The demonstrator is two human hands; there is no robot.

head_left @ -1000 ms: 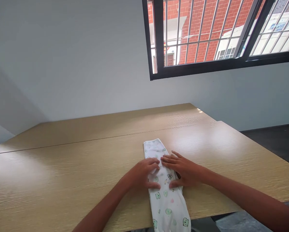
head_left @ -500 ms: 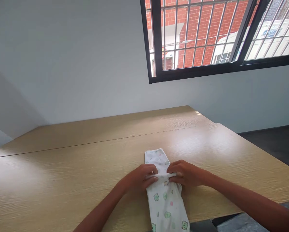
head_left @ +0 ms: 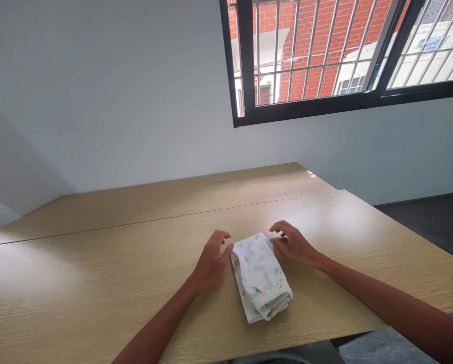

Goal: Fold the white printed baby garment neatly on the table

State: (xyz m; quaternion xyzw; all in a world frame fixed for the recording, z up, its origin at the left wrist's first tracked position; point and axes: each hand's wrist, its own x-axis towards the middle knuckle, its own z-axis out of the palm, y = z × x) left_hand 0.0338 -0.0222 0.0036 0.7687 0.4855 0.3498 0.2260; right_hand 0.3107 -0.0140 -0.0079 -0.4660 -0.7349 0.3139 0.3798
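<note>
Folded into a compact bundle, a pair of small white pants (head_left: 259, 273) printed with little green bears lies on the table, its gathered elastic edge toward me. My left hand (head_left: 213, 258) is at the far left corner of the pants, thumb and fingers apart; whether the thumb tip touches the cloth I cannot tell. On the other side, my right hand (head_left: 292, 243) hovers by the far right corner, fingers curved and spread, with nothing held.
The wooden table (head_left: 116, 273) stretches out to both sides, with a seam across it toward the back. Behind it stands a pale wall (head_left: 135, 101) with a barred, dark-framed window (head_left: 310, 108). A grey item (head_left: 386, 349) shows below the table's front edge.
The long strip of pants has been folded over away from me into a shorter bundle. Both hands have let go of the cloth and moved up to its far corners, opening.
</note>
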